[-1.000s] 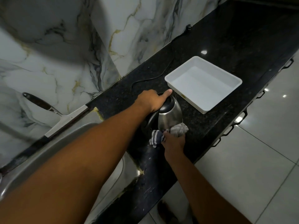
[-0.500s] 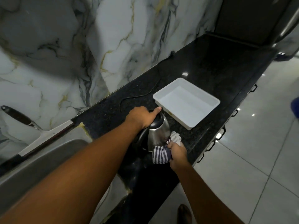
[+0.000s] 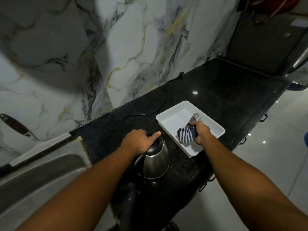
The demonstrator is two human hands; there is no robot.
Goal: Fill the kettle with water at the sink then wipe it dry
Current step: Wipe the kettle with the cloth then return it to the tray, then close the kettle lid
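Observation:
A steel kettle (image 3: pixel 155 161) with a black lid and handle stands upright on the black granite counter (image 3: pixel 216 97), just right of the sink (image 3: pixel 38 177). My left hand (image 3: pixel 139 141) grips the top of its handle, thumb stretched over the lid. To the right, my right hand (image 3: pixel 200 133) is closed on a striped blue-and-white cloth (image 3: pixel 185 135), holding it inside the white tray (image 3: pixel 168 116), apart from the kettle.
A black power cord (image 3: pixel 150 112) runs along the counter behind the kettle to the marble wall. A squeegee (image 3: pixel 38 145) leans against the wall behind the sink. The counter's front edge drops to a glossy tiled floor (image 3: pixel 275 155) on the right.
My right hand has carried the cloth away from the kettle's side and rightward into the white tray. My left hand has kept its grip on the kettle handle.

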